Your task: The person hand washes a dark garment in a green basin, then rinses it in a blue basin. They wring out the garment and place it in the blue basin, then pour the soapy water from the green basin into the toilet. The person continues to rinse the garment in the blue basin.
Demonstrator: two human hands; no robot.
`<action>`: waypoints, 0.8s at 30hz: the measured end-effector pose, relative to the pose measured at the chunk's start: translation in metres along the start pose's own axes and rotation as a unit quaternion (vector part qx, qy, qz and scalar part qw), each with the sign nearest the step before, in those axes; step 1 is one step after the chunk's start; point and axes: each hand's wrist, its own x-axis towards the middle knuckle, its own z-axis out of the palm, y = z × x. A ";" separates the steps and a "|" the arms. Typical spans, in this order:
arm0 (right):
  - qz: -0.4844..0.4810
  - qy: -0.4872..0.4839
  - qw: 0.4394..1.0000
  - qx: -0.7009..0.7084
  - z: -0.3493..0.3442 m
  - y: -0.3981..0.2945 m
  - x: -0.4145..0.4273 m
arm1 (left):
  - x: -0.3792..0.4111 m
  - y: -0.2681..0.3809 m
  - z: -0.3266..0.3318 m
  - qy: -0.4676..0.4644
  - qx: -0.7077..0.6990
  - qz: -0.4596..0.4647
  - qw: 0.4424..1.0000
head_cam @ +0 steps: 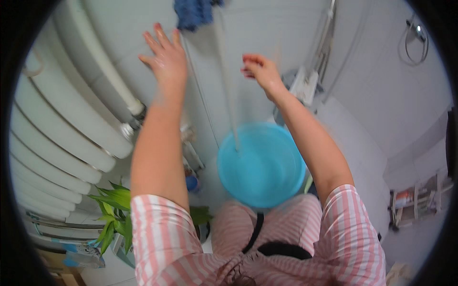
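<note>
My left hand (166,57) is raised at the upper left with its fingers spread; its wet-looking back faces the camera, and no object shows in it. Farther right, my right hand (263,73) has its fingers curled and somewhat blurred, with nothing visible in them. Between my forearms and lower down is a round light-blue basin (264,168), in front of my knees. A thin pale pole or stream (227,82) runs from the top down to the basin; its kind is unclear. A blue cloth (194,14) hangs above, near my left fingertips.
A white radiator (82,118) and a pale pipe (102,59) line the left side. A green-leaved plant (116,200) stands below them. Behind my right forearm is a white shelf (304,85). A shower head (417,30) is at the upper right, a small rack (415,202) at the lower right.
</note>
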 end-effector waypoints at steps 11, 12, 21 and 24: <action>0.496 0.059 0.817 -0.290 -0.230 0.218 -0.292 | -0.150 0.206 -0.066 -0.197 -0.468 0.004 0.861; 0.499 0.071 0.806 -0.311 -0.251 0.218 -0.306 | -0.188 0.232 -0.082 -0.299 -0.533 0.057 0.789; 0.453 0.294 0.760 -0.361 -0.373 0.121 -0.425 | -0.388 0.330 -0.187 -0.600 -0.599 0.256 0.465; 0.472 0.304 0.752 -0.345 -0.379 0.109 -0.455 | -0.398 0.341 -0.210 -0.583 -0.620 0.272 0.449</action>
